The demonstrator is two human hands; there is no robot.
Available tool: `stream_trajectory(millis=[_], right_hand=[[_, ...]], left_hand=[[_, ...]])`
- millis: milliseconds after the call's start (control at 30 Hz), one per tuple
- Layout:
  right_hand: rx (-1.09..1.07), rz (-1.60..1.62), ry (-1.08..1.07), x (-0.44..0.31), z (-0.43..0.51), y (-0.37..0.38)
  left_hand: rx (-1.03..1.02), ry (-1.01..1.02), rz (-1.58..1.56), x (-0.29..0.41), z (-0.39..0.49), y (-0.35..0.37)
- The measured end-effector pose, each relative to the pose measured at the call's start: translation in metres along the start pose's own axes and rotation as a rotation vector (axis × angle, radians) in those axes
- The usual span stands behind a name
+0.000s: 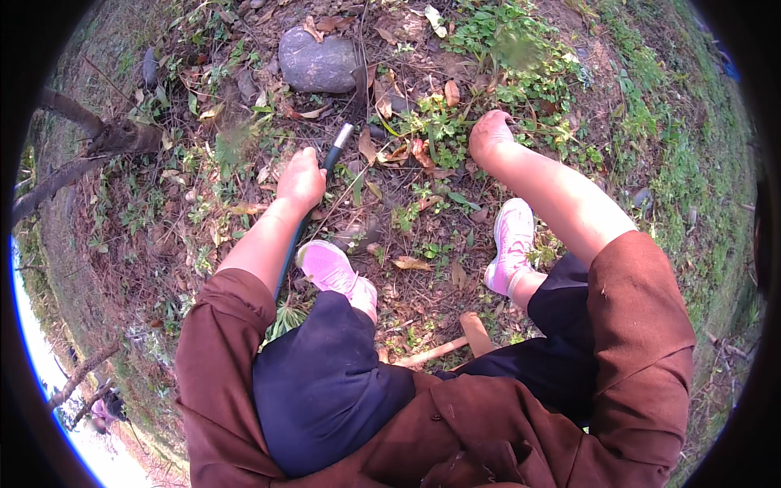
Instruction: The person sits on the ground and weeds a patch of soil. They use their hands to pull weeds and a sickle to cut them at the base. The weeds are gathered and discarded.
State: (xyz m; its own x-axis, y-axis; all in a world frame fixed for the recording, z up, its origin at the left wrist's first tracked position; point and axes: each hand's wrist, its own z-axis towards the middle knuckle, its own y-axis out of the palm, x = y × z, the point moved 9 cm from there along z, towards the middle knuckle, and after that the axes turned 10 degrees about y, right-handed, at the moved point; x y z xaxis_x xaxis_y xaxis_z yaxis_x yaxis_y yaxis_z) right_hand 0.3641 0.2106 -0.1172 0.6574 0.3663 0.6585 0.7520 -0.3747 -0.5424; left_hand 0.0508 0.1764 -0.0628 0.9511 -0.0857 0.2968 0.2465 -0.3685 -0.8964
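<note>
My left hand (pixel 303 180) is closed around the dark green shaft (pixel 332 157) of a long tool. A silver metal collar (pixel 343 135) caps the shaft just beyond my fist, and its rear part runs back past my shoe. Past the collar lies a dark, narrow, curved piece (pixel 360 91); whether it is the tool's blade is unclear. My right hand (pixel 491 139) is lowered to the low green weeds (pixel 451 131), its back towards me. Its fingers curl out of sight, so anything in them is hidden.
A large grey stone (pixel 317 64) sits ahead among dry leaves. Bare branches (pixel 122 139) jut in from the left. My pink shoes (pixel 329 266) stand apart, with a wooden seat frame (pixel 476 335) between my legs. Another person (pixel 107 410) is far off at lower left.
</note>
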Motion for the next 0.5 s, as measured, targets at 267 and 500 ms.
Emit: stream_trajectory(millis=[267, 500], right_hand=[[-0.256, 0.448, -0.026, 0.023, -0.002, 0.0], [-0.361, 0.449, -0.075, 0.021, -0.002, -0.001]], left_hand=[[-0.165, 0.035, -0.1, 0.01, -0.02, 0.011], [-0.077, 0.057, 0.049, -0.013, -0.037, 0.033]])
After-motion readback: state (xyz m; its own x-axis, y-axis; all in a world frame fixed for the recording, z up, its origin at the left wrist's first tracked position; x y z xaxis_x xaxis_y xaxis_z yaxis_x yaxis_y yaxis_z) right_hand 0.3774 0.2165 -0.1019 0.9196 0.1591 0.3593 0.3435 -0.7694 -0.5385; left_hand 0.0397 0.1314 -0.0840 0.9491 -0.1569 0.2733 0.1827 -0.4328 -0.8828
